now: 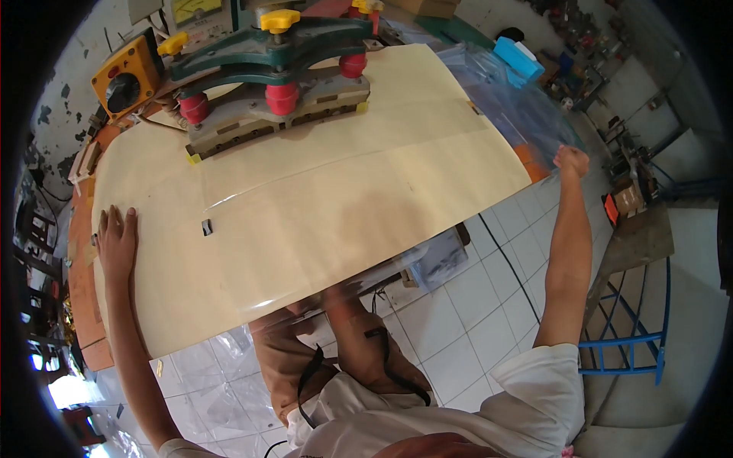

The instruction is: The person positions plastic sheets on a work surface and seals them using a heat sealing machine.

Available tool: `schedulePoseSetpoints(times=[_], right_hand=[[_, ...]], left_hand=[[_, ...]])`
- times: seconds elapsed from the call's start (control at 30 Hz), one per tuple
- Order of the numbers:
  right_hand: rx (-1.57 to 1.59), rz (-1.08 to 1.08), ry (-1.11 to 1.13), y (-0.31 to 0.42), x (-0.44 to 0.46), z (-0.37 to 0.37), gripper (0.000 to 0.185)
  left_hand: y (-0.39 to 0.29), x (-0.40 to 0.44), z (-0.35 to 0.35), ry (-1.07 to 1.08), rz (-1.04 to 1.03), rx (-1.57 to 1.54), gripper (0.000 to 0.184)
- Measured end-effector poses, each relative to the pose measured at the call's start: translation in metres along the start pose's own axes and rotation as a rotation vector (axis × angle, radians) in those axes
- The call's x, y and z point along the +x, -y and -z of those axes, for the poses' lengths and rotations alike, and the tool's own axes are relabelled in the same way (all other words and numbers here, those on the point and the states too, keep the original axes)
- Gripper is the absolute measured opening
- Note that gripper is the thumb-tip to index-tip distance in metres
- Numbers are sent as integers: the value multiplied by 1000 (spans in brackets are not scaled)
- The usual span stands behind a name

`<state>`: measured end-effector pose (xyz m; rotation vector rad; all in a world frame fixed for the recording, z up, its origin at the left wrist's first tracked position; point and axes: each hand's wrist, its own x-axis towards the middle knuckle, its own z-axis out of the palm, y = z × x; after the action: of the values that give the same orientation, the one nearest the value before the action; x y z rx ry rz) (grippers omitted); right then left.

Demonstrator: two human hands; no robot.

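My left hand lies flat, fingers stretched, near the left edge of a large tan sheet that covers the table. Out to the right, my right hand is closed at the corner of a clear plastic sheet, which spreads beyond the tan sheet's right edge. A small dark and silver piece rests on the tan sheet, to the right of my left hand. Over the back of the sheet stands a press with green arms, red insulators, yellow knobs and a long metal bar.
A yellow control box with a black dial stands at the back left. A light-blue box sits at the back right. Beside the table on the right is a blue metal frame. Loose clear plastic lies on the tiled floor.
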<state>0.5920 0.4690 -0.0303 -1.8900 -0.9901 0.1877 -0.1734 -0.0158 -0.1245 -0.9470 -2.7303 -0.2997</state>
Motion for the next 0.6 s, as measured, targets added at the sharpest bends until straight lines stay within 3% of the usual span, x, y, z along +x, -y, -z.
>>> schedulePoseSetpoints(times=[0.13, 0.2, 0.43, 0.6], right_hand=[[216, -15, 77, -8, 16, -4, 19], [511, 29, 147, -16, 42, -13, 21], [545, 318, -26, 87, 17, 25, 16], [542, 462, 61, 135, 26, 74, 20]], left_hand=[[2, 2, -1, 4, -5, 9, 77], [2, 1, -1, 3, -5, 3, 77], [5, 4, -5, -7, -5, 20, 76], [11, 6, -12, -20, 5, -1, 77]])
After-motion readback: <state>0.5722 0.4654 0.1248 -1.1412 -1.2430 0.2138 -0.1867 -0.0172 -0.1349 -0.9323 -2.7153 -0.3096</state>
